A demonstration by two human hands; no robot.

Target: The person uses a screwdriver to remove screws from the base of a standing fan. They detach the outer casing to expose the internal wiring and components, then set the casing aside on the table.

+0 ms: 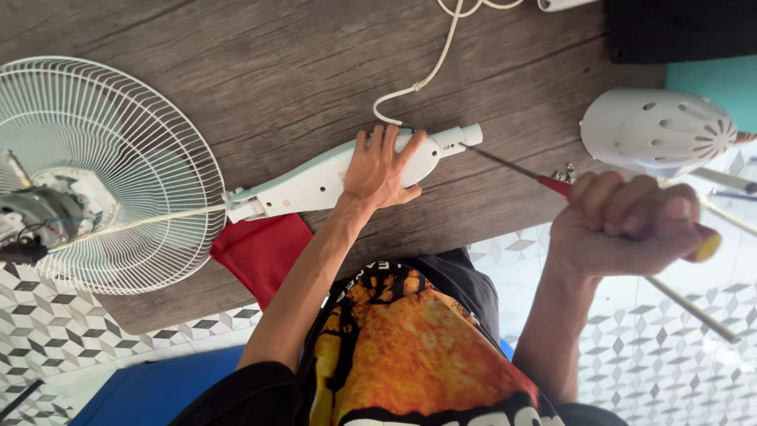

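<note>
Gripping a red-handled screwdriver [512, 167], right hand [631, 217] is closed in a fist, tip at the end of the white fan stem [307, 183]. Left hand [382, 170] lies spread flat on the stem, pinning it to the wooden surface [276, 63]. Advised: shaft in line, firm downward hold. Nearby: red cloth [260, 248], wire fan grille [118, 158], domed motor cover [654, 130]. White cord [430, 75] trails close behind.

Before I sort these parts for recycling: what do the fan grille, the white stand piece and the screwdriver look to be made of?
Fan grille: thin wire, white-coated, probably metal. White stand piece under the left hand: smooth moulded plastic, semi-gloss. Screwdriver in the right hand: dark metal shaft, red and yellow handle, likely plastic.
</note>
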